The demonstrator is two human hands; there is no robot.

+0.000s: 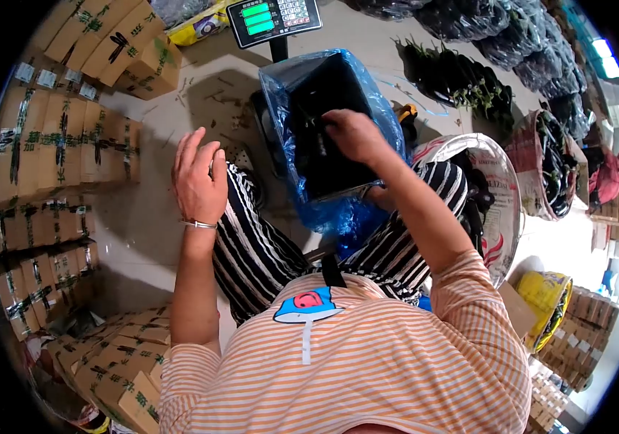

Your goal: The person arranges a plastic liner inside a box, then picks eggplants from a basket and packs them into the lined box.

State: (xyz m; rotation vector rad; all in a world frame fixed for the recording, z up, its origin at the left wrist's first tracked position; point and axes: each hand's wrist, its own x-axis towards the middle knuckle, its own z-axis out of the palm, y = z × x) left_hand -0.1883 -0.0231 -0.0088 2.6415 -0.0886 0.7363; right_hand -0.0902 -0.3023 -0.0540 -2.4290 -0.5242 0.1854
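A box lined with a blue plastic bag (389, 108) stands between my knees, on or against a scale whose display (259, 19) glows green. My right hand (356, 136) is over the box's dark interior, fingers curled down; what they hold, if anything, blends into the black. Dark, shiny shapes lie inside, too dim to tell apart. My left hand (201, 181) hovers above my left knee, fingers stretched out, holding nothing. A bracelet circles that wrist. Right of my knee, a white woven sack (501, 199) holds dark eggplants (477, 192).
Taped cardboard boxes (63, 141) are stacked along the left. Loose eggplants with green stems (461, 83) lie on the floor ahead. Bagged eggplants (468, 18) line the far right, with another full sack (541, 166) and a yellow sack (547, 304) nearer. A yellow-handled tool (408, 112) is beside the box.
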